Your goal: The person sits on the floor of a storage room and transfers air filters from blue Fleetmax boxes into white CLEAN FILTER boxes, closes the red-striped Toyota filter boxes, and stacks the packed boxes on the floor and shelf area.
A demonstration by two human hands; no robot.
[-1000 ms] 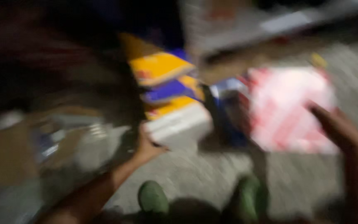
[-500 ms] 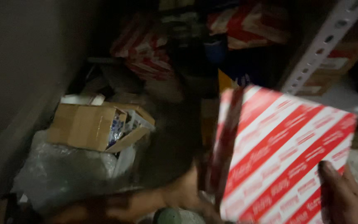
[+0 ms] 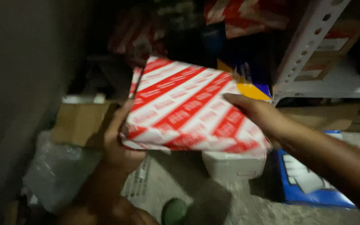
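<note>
A flat box with red and white diagonal stripes (image 3: 188, 108) is held up in the middle of the head view, tilted down toward me. My left hand (image 3: 119, 139) grips its near left corner from below. My right hand (image 3: 255, 112) presses flat against its right side, fingers on the top face. Under the box sit a white box (image 3: 234, 164) and a yellow and blue box (image 3: 253, 89) behind it.
A brown cardboard box (image 3: 78, 123) and crumpled clear plastic (image 3: 55, 175) lie at the left by a dark wall. A white perforated metal shelf (image 3: 309, 46) stands at the right with red striped boxes (image 3: 246, 16) above. A blue packet (image 3: 309, 179) lies on the concrete floor.
The striped box has moved from the lower right up to the middle of the view and lies flatter. My left hand now shows at its left corner.
</note>
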